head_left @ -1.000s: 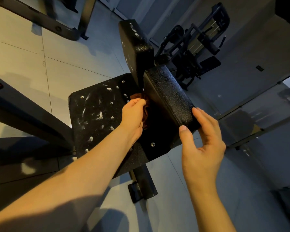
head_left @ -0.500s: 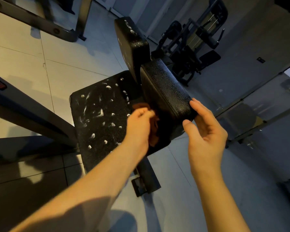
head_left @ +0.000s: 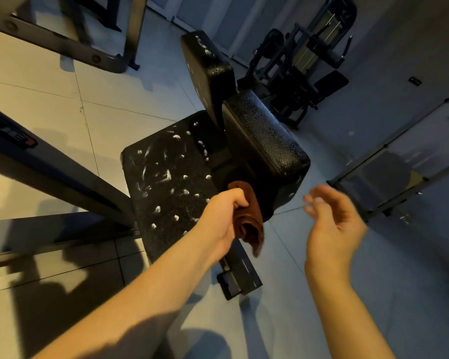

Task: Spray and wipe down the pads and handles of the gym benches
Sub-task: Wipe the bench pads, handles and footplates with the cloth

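A black gym bench stands below me, with a flat textured plate (head_left: 166, 182) flecked with white foam spots. Two black pads rise from it: a near pad (head_left: 265, 141) and a far pad (head_left: 208, 71) with foam on its top. My left hand (head_left: 223, 216) grips a brown cloth (head_left: 249, 224) at the plate's near right edge, just under the near pad. The cloth hangs bunched below the fingers. My right hand (head_left: 335, 224) hovers off the pad to the right, fingers relaxed and blurred, holding nothing.
The bench foot (head_left: 239, 281) sticks out on the tiled floor below my left hand. A dark machine beam (head_left: 49, 167) runs along the left. A frame base (head_left: 70, 42) lies at the top left, another gym machine (head_left: 301, 63) at the top right, a low rail (head_left: 389, 172) on the right.
My left hand has pulled the cloth back out from under the near pad toward me. My right hand has let go of the pad's end and drawn away to the right.
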{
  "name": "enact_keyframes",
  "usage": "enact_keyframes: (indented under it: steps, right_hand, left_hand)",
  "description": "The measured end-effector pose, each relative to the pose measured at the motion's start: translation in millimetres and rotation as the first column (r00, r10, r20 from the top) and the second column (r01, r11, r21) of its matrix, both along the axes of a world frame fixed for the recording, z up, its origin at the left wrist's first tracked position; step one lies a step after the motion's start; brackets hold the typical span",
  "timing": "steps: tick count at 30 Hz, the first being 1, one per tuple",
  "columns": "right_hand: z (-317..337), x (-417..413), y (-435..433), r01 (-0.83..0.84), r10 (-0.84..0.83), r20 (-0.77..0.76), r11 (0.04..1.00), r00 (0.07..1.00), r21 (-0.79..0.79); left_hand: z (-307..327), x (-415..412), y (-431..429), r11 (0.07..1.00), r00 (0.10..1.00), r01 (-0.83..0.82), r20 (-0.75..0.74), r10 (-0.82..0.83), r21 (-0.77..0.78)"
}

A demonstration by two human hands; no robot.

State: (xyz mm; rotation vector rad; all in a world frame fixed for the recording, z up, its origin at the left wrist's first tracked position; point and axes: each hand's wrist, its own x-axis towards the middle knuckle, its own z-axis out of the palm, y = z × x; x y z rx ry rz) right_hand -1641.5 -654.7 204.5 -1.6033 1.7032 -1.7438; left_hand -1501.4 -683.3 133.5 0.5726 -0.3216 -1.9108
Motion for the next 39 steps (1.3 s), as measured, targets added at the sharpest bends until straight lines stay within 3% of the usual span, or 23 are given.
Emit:
enact_keyframes:
  steps: [3, 6, 8, 10, 13, 16, 20, 23, 30, 33, 35, 37, 39]
  right_hand:
    - [-30.3, -9.1, 8.9, 0.011, -0.052, 0.106, 0.935, 0.993, 0.355]
    - [-57.9, -10.9, 15.4, -0.163, -0.059, 0.337, 0.788, 0.939, 0.593]
    - [-71.7, -8.4, 19.5, -0.358, -0.03, 0.529, 0.704, 0.848, 0.614]
    - [-79.2, -5.4, 24.2, -0.551, 0.022, 0.701, 0.636, 0.713, 0.54]
    - [-77.8, -7.0, 29.4, -0.703, 0.097, 0.822, 0.58, 0.561, 0.411]
    - [-71.4, -9.7, 29.2, -0.725, 0.197, 0.798, 0.579, 0.57, 0.374]
    - [-67.6, -1.9, 29.4, -0.755, 0.291, 0.747, 0.517, 0.598, 0.404]
    - [-63.4, 5.0, 30.1, -0.76, 0.33, 0.709, 0.472, 0.623, 0.447]
    - [-58.9, 12.2, 27.8, -0.731, 0.352, 0.668, 0.514, 0.656, 0.448]
    - [-57.2, 12.9, 26.7, -0.696, 0.35, 0.623, 0.529, 0.7, 0.485]
    - [-54.8, 13.5, 25.6, -0.632, 0.34, 0.547, 0.562, 0.765, 0.533]
    - [-53.0, 13.1, 24.3, -0.589, 0.345, 0.486, 0.583, 0.803, 0.559]
    - [-50.9, 12.3, 24.0, -0.582, 0.372, 0.451, 0.59, 0.811, 0.559]
  left_hand:
    - [-6.9, 17.5, 8.1, 0.991, 0.992, 0.124, 0.019, -0.124, -0.038]
    - [-4.7, 26.6, 18.5, 0.964, 0.973, 0.227, -0.01, -0.231, -0.138]
    - [-8.1, 29.6, 22.3, 0.954, 0.966, 0.25, -0.019, -0.257, -0.167]
    - [-10.5, 33.7, 27.4, 0.942, 0.957, 0.285, 0.005, -0.289, -0.176]
    - [-13.7, 44.3, 33.5, 0.91, 0.93, 0.368, 0.091, -0.357, -0.191]
    - [-8.2, 55.6, 36.5, 0.899, 0.894, 0.402, 0.287, -0.344, -0.176]
    - [2.8, 73.1, 36.9, 0.913, 0.889, 0.368, 0.353, -0.291, -0.175]
    - [4.6, 83.0, 37.9, 0.902, 0.875, 0.393, 0.374, -0.308, -0.178]
    - [-0.7, 90.3, 39.8, 0.905, 0.901, 0.399, 0.245, -0.357, -0.147]
    - [-7.3, 93.2, 35.8, 0.905, 0.888, 0.398, 0.313, -0.337, -0.152]
    - [-11.8, 97.3, 30.8, 0.882, 0.816, 0.436, 0.493, -0.302, -0.18]
    - [-13.3, 102.3, 28.1, 0.826, 0.675, 0.532, 0.683, -0.28, -0.188]
    - [-10.9, 104.8, 27.0, 0.754, 0.572, 0.631, 0.766, -0.293, -0.183]
